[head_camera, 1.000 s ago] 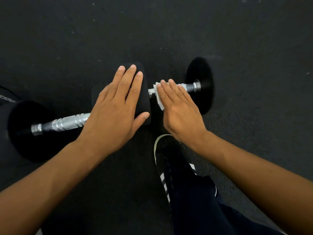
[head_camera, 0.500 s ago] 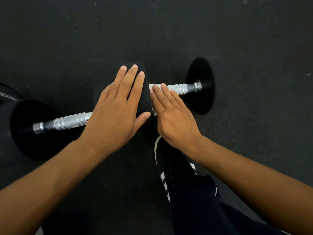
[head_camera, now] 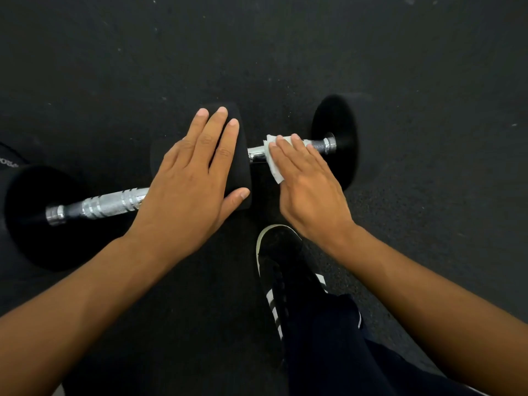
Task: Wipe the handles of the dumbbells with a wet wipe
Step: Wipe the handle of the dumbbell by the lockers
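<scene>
Now the right hand (head_camera: 308, 184), fingers flat, presses the wet wipe (head_camera: 273, 155) onto the handle (head_camera: 317, 144) mid-bar; 0.5 s ago it sat at the inner end, so another stroke's under way. Left hand (head_camera: 194, 178), flat, steadies the weight head (head_camera: 240, 167) beside it.

1. Right dumbbell (head_camera: 334, 144): lies on its side on the dark floor; black round heads, chrome knurled handle (head_camera: 317, 144). The near head (head_camera: 228, 155) sits just beside the left dumbbell's inner end.
2. Left dumbbell (head_camera: 43, 215): also on its side, same build; chrome ribbed handle (head_camera: 108, 205) exposed and bare, running toward the middle.
3. Wet wipe (head_camera: 273, 160): white, crumpled, draped over the right dumbbell's handle near its inner end; one corner hangs down on the near side.
</scene>
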`<state>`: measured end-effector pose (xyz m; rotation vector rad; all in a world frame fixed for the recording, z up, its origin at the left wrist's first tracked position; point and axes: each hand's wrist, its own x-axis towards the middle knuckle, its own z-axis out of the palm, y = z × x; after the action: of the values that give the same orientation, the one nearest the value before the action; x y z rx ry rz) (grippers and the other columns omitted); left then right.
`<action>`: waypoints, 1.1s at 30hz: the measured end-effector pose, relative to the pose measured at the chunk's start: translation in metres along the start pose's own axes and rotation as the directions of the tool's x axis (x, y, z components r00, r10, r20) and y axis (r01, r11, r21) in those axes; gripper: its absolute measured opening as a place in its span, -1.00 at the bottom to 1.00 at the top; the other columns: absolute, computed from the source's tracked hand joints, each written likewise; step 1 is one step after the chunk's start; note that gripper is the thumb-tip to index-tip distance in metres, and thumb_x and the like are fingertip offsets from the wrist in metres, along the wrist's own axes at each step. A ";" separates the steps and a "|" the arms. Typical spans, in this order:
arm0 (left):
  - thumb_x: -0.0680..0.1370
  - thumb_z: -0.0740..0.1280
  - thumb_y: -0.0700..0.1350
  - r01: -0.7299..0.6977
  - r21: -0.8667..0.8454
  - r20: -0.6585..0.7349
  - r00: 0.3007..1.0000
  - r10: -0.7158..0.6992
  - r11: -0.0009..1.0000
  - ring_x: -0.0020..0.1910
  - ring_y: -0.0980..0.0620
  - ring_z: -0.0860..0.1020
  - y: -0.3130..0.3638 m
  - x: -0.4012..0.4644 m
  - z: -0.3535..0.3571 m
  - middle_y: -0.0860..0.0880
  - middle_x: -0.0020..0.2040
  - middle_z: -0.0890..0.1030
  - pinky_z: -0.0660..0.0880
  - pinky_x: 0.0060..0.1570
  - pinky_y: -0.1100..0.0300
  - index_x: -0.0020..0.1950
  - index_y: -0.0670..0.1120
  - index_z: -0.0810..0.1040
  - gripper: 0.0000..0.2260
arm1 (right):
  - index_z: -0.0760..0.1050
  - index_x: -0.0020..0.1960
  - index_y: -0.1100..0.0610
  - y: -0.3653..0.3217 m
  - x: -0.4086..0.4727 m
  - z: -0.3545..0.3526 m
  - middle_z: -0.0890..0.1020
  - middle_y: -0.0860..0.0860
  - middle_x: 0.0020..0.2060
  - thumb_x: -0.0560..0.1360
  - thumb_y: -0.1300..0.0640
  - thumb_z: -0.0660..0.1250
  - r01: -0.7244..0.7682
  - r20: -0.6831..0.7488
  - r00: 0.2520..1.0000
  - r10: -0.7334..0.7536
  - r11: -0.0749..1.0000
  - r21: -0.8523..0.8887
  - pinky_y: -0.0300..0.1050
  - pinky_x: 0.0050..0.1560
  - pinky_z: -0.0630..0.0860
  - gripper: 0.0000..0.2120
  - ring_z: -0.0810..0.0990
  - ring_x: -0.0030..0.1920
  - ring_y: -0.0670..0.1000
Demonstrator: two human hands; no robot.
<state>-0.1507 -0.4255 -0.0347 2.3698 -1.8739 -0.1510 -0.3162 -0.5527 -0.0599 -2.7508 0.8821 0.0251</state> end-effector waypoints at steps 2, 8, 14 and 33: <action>0.60 0.24 0.15 0.000 -0.003 0.001 1.000 0.000 1.000 0.66 -0.19 -0.01 0.000 0.000 0.000 -0.20 0.67 0.01 0.19 0.52 -0.10 0.66 -0.21 -0.01 -0.21 | 0.26 0.59 0.22 0.004 -0.001 0.002 0.34 0.14 0.57 0.55 0.17 -0.07 -0.004 -0.007 1.000 0.004 1.000 -0.007 0.08 0.63 0.11 -0.39 0.20 0.62 0.13; 0.60 0.25 0.13 -0.002 -0.007 0.002 1.000 0.002 1.000 0.66 -0.20 -0.01 0.000 0.001 -0.003 -0.22 0.67 0.02 0.20 0.51 -0.14 0.66 -0.22 0.00 -0.22 | 0.32 0.56 0.22 0.001 0.030 0.001 0.43 0.13 0.52 0.56 0.25 0.13 -0.036 0.007 0.999 0.036 0.999 0.004 0.04 0.62 0.11 -0.45 0.26 0.59 0.16; 0.59 0.25 0.13 0.015 -0.030 0.017 1.000 -0.014 0.999 0.66 -0.20 -0.01 0.003 -0.002 -0.004 -0.22 0.67 0.02 0.19 0.51 -0.14 0.66 -0.22 0.01 -0.22 | 0.24 0.59 0.25 -0.001 -0.007 0.008 0.32 0.18 0.57 0.58 0.25 0.04 -0.038 -0.048 0.998 0.039 0.999 0.031 0.10 0.63 0.12 -0.43 0.19 0.62 0.16; 0.56 0.42 0.05 0.128 -0.594 -0.135 0.957 -0.255 0.794 -0.13 0.17 0.58 0.068 0.016 -0.029 0.10 -0.04 0.63 0.50 -0.11 0.32 0.12 0.01 0.60 -0.81 | 0.54 0.07 0.15 -0.009 -0.018 -0.041 0.67 0.08 -0.03 0.62 0.35 0.12 -0.191 0.128 0.890 0.437 0.104 0.976 -0.10 -0.14 0.61 -0.76 0.65 -0.06 0.00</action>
<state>-0.2078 -0.4554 0.0045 2.0353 -1.2450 -0.4119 -0.3284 -0.5455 -0.0169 -1.2489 1.0002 -0.5668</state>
